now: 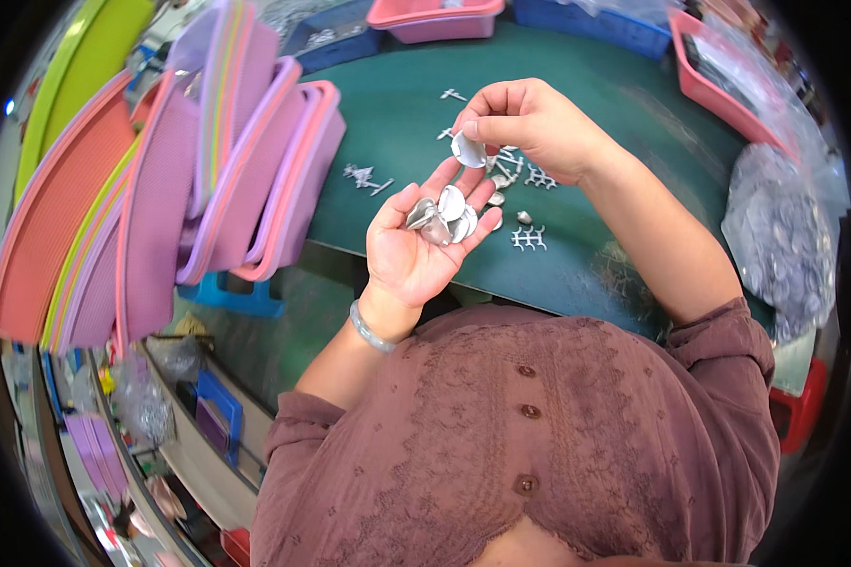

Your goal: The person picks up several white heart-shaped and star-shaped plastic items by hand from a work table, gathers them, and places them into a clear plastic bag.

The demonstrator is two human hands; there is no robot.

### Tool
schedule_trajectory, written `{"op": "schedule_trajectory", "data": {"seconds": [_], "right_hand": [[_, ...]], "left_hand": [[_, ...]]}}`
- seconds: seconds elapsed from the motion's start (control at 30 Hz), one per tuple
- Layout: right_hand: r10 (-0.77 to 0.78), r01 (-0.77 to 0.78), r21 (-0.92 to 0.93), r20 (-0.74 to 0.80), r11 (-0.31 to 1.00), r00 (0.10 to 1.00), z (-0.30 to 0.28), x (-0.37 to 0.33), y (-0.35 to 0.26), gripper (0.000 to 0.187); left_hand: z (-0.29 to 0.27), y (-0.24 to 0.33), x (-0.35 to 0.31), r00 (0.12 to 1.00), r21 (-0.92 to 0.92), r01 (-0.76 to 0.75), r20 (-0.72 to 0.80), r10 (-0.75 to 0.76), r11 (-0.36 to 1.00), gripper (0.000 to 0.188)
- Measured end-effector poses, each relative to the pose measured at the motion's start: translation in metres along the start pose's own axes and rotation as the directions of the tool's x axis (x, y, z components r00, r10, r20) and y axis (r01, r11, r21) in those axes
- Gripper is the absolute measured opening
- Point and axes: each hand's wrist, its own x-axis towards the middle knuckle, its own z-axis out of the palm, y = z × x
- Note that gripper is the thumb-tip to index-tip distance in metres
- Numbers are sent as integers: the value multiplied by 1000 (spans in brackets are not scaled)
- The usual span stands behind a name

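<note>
Inventory: 1 bare left hand [408, 253]; 1 bare right hand [536, 123]. Right-hand contents: 1 thin round silver metal disc [469, 152]. Left-hand contents: at least 4 overlapping silver metal discs [451, 202]. Also present: at least 2 grey comb-shaped metal pieces [529, 238]; 3 round brown buttons [531, 412]; 1 grey ring-shaped bangle [369, 331].

From the head, one fisheye view looks down closely on the left hand [405, 257] and right hand [537, 125].

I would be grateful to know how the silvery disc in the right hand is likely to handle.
The silvery disc is probably stiff, showing no sag as the right hand pinches it. Its glossy face may make it slippery. Its rounded outline suggests it might roll if dropped on edge.
</note>
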Motion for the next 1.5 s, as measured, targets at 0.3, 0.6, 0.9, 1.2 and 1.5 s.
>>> {"op": "schedule_trajectory", "data": {"seconds": [0.3, 0.6, 0.9, 1.2, 1.5], "right_hand": [[73, -19, -167, 324, 986, 943, 72, 16, -3, 11], [216, -153, -156, 575, 976, 789, 189, 17, 26, 18], [281, -291, -117, 729, 950, 624, 290, 15, 74, 18], [190, -126, -142, 732, 982, 654, 320, 20, 93, 18], [296, -407, 75, 569, 911, 768, 301, 28, 101, 12]], "left_hand": [[-6, 5, -70, 936, 244, -146, -281, 214, 959, 31], [-29, 11, -184, 710, 505, -350, -406, 575, 789, 23], [-82, 27, -272, 650, 327, -523, -443, 617, 787, 21], [-107, 37, -280, 659, 277, -564, -416, 626, 778, 28], [-123, 33, -281, 736, -164, -677, -178, 653, 718, 51]]}}
